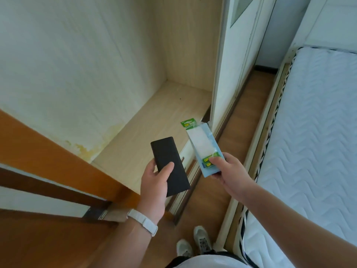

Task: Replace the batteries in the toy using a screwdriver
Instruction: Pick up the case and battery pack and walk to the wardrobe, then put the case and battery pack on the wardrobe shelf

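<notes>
Battery pack pinched right, box gripped left

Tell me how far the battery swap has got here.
Early. Done: supplies seem gathered. In hand: the left-hand grip holds a flat black object; the right-hand grip pinches a green-labelled battery pack against a light-blue packet. Left: everything on the toy; no toy or screwdriver is visible.

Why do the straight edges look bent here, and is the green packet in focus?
Head view: the wide-angle lens bows the wardrobe door and mattress edges; light is soft, no hard shadows; the battery pack in the right hand is slightly blurred, its fine print unreadable; the black case in the left hand looks sharper.
</notes>
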{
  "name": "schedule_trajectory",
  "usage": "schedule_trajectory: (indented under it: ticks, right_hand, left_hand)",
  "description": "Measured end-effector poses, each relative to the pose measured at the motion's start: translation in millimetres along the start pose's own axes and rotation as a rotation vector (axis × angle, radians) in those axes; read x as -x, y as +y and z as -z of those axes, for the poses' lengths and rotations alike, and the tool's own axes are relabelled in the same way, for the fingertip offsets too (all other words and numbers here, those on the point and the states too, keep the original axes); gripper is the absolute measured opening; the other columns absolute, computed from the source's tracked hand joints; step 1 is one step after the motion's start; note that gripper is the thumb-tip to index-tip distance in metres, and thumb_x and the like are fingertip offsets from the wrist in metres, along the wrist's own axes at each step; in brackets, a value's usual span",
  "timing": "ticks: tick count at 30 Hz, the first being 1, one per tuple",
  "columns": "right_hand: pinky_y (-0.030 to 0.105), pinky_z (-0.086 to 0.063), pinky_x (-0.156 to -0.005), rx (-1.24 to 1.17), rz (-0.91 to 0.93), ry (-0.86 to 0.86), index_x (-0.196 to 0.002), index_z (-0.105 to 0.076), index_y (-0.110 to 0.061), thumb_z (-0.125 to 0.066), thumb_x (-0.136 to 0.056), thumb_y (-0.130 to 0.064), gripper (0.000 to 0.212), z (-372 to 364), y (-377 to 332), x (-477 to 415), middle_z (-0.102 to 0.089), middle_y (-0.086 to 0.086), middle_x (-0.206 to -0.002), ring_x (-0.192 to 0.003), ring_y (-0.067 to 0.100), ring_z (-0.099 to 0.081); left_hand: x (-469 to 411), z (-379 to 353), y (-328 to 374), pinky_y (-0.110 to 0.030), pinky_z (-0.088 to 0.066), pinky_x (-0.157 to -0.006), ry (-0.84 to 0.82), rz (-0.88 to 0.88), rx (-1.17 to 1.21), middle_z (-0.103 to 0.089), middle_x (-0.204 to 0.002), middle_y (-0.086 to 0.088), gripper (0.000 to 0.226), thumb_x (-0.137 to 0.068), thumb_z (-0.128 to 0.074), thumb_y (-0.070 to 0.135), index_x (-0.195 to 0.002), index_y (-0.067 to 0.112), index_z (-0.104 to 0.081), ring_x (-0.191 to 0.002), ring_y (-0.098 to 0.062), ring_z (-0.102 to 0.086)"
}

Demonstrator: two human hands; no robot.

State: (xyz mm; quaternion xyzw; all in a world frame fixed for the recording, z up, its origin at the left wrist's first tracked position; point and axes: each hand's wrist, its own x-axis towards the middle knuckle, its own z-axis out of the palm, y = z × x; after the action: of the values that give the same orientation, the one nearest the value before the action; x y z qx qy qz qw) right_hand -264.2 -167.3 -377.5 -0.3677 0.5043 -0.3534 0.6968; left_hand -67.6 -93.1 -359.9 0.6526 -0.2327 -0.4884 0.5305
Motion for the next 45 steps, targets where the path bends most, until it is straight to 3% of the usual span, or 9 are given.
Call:
schedule_trajectory:
  ticks: [5, 15, 24, 29, 31, 35, 37, 40, 45]
  right_hand:
    - [0.045, -0.057, -0.09, -0.014, 0.002, 0.02, -0.11, -0.064, -0.011, -0.067, -0.086, -0.028, 0.03, -6, -7, -17, -0.072, 0.012, -0.104, -0.101, 0.028, -0.069]
    - [0.031, -0.059, -0.081, -0.021, 0.007, 0.05, -0.116, -0.06, -0.014, -0.066, -0.093, -0.028, 0.027, -21, -15, -26, -0.071, 0.007, -0.107, -0.096, 0.018, -0.072]
    - [0.047, -0.055, -0.095, -0.01, -0.042, 0.073, -0.116, -0.059, -0.013, -0.065, -0.094, -0.026, 0.026, -25, -15, -48, -0.068, 0.012, -0.112, -0.105, 0.026, -0.068]
    - [0.05, -0.055, -0.095, 0.014, -0.075, 0.05, -0.114, -0.06, -0.012, -0.065, -0.093, -0.023, 0.024, -15, -24, -96, -0.069, 0.013, -0.11, -0.104, 0.028, -0.069]
    - [0.047, -0.056, -0.093, 0.045, -0.09, 0.019, -0.113, -0.061, -0.012, -0.066, -0.093, -0.024, 0.023, -10, -29, -125, -0.07, 0.012, -0.109, -0.102, 0.026, -0.07]
    - [0.031, -0.058, -0.078, 0.101, -0.147, -0.116, -0.114, -0.061, -0.012, -0.065, -0.094, -0.022, 0.023, -4, -44, -189, -0.069, 0.012, -0.109, -0.098, 0.022, -0.07]
    - [0.027, -0.056, -0.074, 0.183, -0.157, -0.192, -0.116, -0.061, -0.013, -0.064, -0.094, -0.024, 0.025, -4, -52, -222, -0.07, 0.009, -0.107, -0.094, 0.019, -0.07]
    - [0.039, -0.059, -0.085, 0.275, -0.164, -0.279, -0.114, -0.062, -0.016, -0.062, -0.095, -0.025, 0.021, -3, -67, -267, -0.072, 0.008, -0.105, -0.098, 0.024, -0.069]
    - [0.046, -0.055, -0.095, 0.356, -0.229, -0.43, -0.114, -0.06, -0.014, -0.063, -0.095, -0.022, 0.02, -7, -76, -326, -0.072, 0.009, -0.107, -0.103, 0.026, -0.069]
  left_hand:
    - [-15, 0, 0, -0.047, -0.063, -0.085, 0.0, 0.003, -0.006, -0.072, -0.11, 0.007, 0.045, -0.075, -0.074, 0.051, -0.118, 0.044, -0.063, -0.106, -0.024, -0.069]
    - [-29, -3, -6, -0.049, -0.061, -0.089, -0.03, 0.042, 0.011, -0.07, -0.117, 0.005, 0.051, -0.072, -0.075, 0.054, -0.121, 0.045, -0.062, -0.111, -0.025, -0.068]
    - [-62, -6, -6, -0.033, -0.062, -0.072, 0.0, 0.075, 0.121, -0.073, -0.106, 0.007, 0.04, -0.076, -0.074, 0.044, -0.115, 0.043, -0.067, -0.106, -0.024, -0.069]
    - [-98, -25, -12, -0.041, -0.061, -0.081, 0.055, 0.101, 0.143, -0.073, -0.112, 0.004, 0.044, -0.077, -0.073, 0.041, -0.121, 0.038, -0.065, -0.107, -0.024, -0.069]
    - [-115, -37, -13, -0.043, -0.061, -0.083, 0.094, 0.109, 0.164, -0.072, -0.114, 0.003, 0.043, -0.08, -0.073, 0.04, -0.122, 0.037, -0.064, -0.106, -0.025, -0.07]
    - [-157, -60, -10, -0.038, -0.062, -0.073, 0.214, 0.132, 0.197, -0.074, -0.109, 0.001, 0.025, -0.095, -0.067, 0.029, -0.12, 0.034, -0.066, -0.099, -0.025, -0.073]
    - [-178, -69, -8, -0.045, -0.063, -0.077, 0.289, 0.15, 0.222, -0.072, -0.114, -0.004, 0.025, -0.097, -0.066, 0.029, -0.122, 0.031, -0.065, -0.102, -0.028, -0.071]
    - [-207, -81, -2, -0.055, -0.061, -0.086, 0.373, 0.155, 0.275, -0.072, -0.116, -0.004, 0.027, -0.096, -0.067, 0.027, -0.123, 0.033, -0.066, -0.107, -0.029, -0.07]
    - [-237, -91, -4, -0.048, -0.062, -0.081, 0.495, 0.149, 0.367, -0.074, -0.116, -0.002, 0.031, -0.095, -0.069, 0.027, -0.125, 0.034, -0.067, -0.105, -0.025, -0.073]
